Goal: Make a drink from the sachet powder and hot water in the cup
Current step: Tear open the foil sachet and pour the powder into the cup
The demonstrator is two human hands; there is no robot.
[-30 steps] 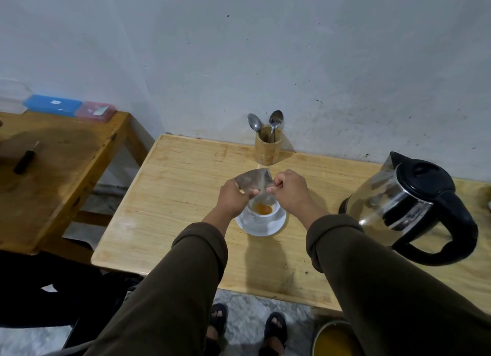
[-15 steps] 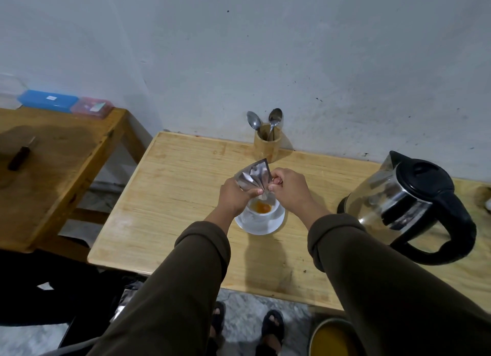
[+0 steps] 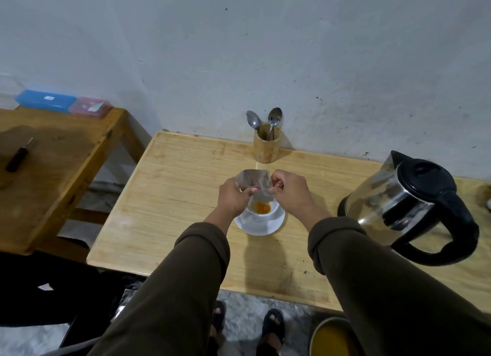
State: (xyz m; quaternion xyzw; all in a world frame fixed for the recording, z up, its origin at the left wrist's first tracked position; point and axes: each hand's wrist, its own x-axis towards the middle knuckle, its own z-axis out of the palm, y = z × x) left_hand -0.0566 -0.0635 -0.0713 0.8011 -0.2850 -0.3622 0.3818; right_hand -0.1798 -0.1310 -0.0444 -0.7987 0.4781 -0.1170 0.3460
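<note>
A silver sachet [image 3: 254, 180] is held tilted, mouth down, over a white cup [image 3: 273, 209] that stands on a white saucer [image 3: 261, 226]. Orange powder [image 3: 261, 207] lies in the bottom of the cup. My left hand [image 3: 233, 196] pinches the sachet's left side and my right hand [image 3: 288, 191] pinches its right side, both just above the cup's rim. A steel kettle [image 3: 406, 209] with a black lid and handle stands to the right on the light wooden table [image 3: 172, 196].
A bamboo holder [image 3: 266, 146] with two spoons stands behind the cup by the wall. A darker table [image 3: 53, 169] on the left carries a blue box [image 3: 45, 100], a pink box [image 3: 90, 108] and a dark-handled tool [image 3: 18, 155]. A yellow bucket [image 3: 333, 338] sits on the floor.
The sachet has flattened and spread a little between my hands above the cup. Both hands stay over the cup; the head view has shifted slightly.
</note>
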